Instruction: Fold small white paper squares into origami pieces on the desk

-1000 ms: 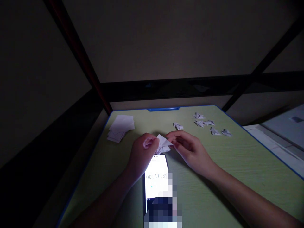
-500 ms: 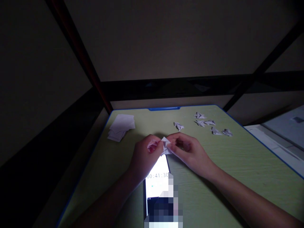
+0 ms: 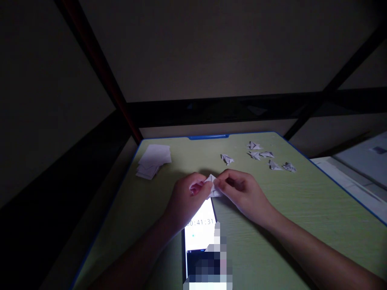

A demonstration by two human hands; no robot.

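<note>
A small folded piece of white paper (image 3: 214,191) is pinched between my two hands, its pointed tip facing away from me. My left hand (image 3: 189,199) grips its left side, thumb on top and fingers curled beneath. My right hand (image 3: 242,193) pinches the right side with thumb and forefinger. Both hands are close together over the top end of a lit phone (image 3: 201,235), whose screen shows a running timer. The fingers hide parts of the paper's edges.
A stack of white paper sheets (image 3: 155,155) lies at the far left of the blue-edged table (image 3: 302,209). Several folded paper pieces (image 3: 254,155) lie at the back right, one folded piece (image 3: 227,159) nearer the middle. A wall stands behind; a white surface (image 3: 350,177) adjoins on the right.
My right thumb and fingers have shifted slightly up and right on the paper, and a crease now shows near its tip. My left hand has moved a little right. The timer advanced one second.
</note>
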